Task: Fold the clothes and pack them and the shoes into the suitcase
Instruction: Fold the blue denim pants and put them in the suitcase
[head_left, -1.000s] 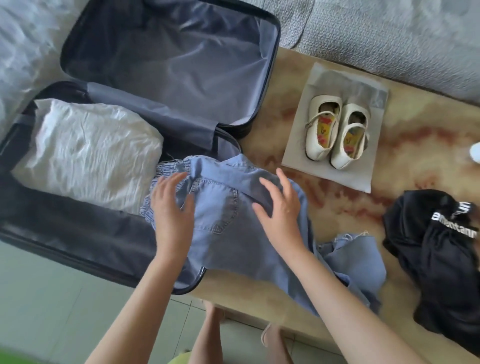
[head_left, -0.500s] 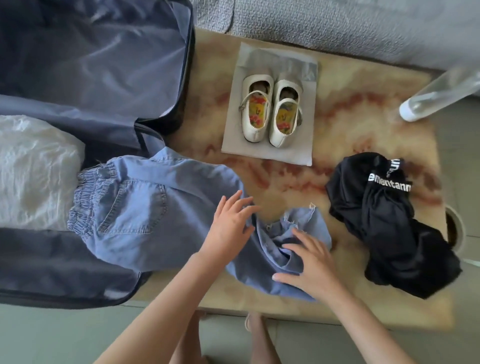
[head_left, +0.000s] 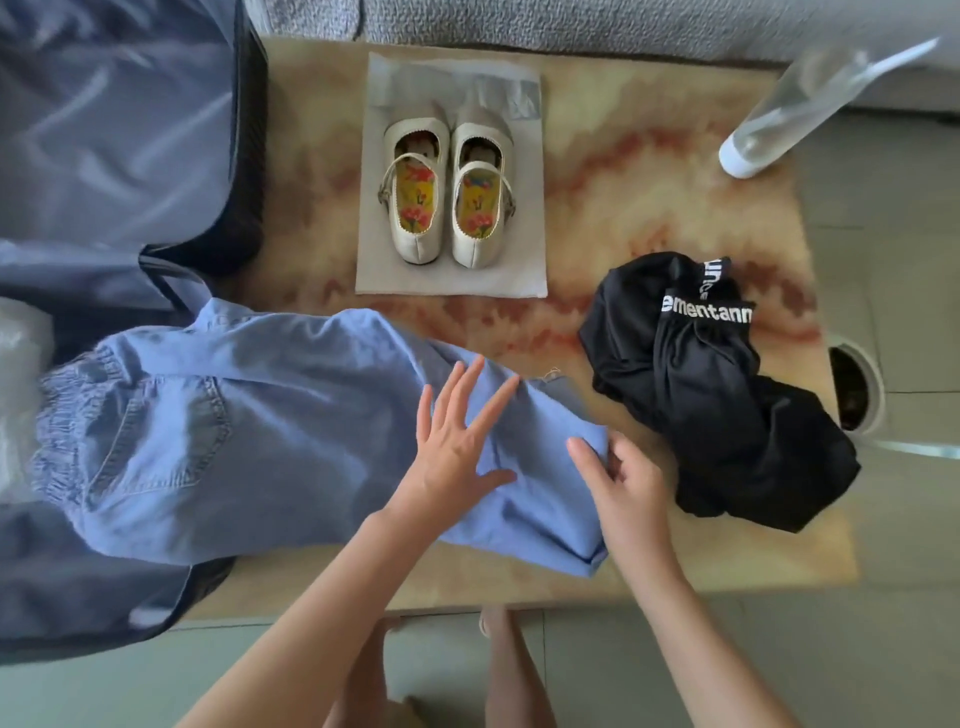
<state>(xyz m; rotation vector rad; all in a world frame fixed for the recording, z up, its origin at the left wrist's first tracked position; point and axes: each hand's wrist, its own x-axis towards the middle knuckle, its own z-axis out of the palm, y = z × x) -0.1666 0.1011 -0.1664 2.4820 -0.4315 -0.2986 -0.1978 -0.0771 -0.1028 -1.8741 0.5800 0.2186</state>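
Light blue denim trousers (head_left: 249, 441) lie across the table, their waistband end resting over the open dark suitcase (head_left: 119, 156) at the left. My left hand (head_left: 457, 447) lies flat, fingers spread, on the trouser leg. My right hand (head_left: 623, 488) pinches the leg's hem edge at the right. A folded white garment (head_left: 21, 374) sits inside the suitcase, mostly cut off by the frame's left edge. A pair of cream shoes (head_left: 447, 197) stands on a grey cloth bag (head_left: 452, 98) at the back. A crumpled black garment (head_left: 727, 405) with white lettering lies to the right.
The marbled tan table (head_left: 649, 197) carries everything. A clear plastic bottle (head_left: 800, 109) lies at the back right corner. A grey sofa (head_left: 571, 21) runs along the far side. A round floor drain (head_left: 852, 389) sits right of the table. My legs show below the table's near edge.
Both hands moved from the waistband area to the leg end of the trousers. The bunched leg is now spread out flatter. The view shifted right, away from the suitcase.
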